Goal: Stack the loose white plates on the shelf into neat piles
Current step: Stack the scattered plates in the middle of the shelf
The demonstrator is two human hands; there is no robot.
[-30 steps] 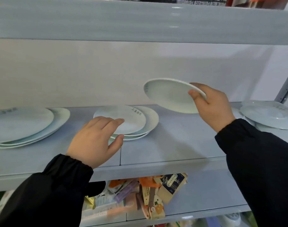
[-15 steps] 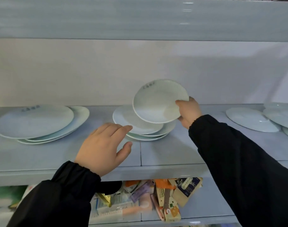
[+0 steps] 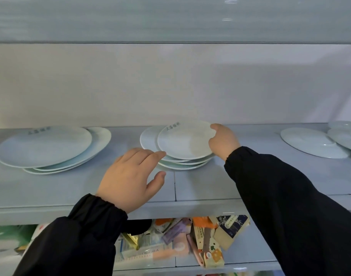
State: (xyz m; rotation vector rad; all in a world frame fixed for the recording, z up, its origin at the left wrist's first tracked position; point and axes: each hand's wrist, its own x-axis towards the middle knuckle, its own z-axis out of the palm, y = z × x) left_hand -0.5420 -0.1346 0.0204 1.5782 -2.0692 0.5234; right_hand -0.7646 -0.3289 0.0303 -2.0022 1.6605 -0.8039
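Note:
A small white plate with grey lettering near its far rim lies on top of the middle pile of white plates. My right hand grips its right rim, thumb on top. My left hand hovers in front of the pile with fingers spread, fingertips touching the pile's left front edge and holding nothing. A pile of larger plates sits at the left, slightly fanned. Loose plates overlap at the far right, partly cut off by the frame.
The grey shelf has another shelf board low overhead and a white back wall. Below, a lower shelf holds several colourful packets and boxes.
My right hand has carried the small plate leftward and down, from tilted in the air to flat on the middle pile. My left hand has shifted forward to the pile's edge.

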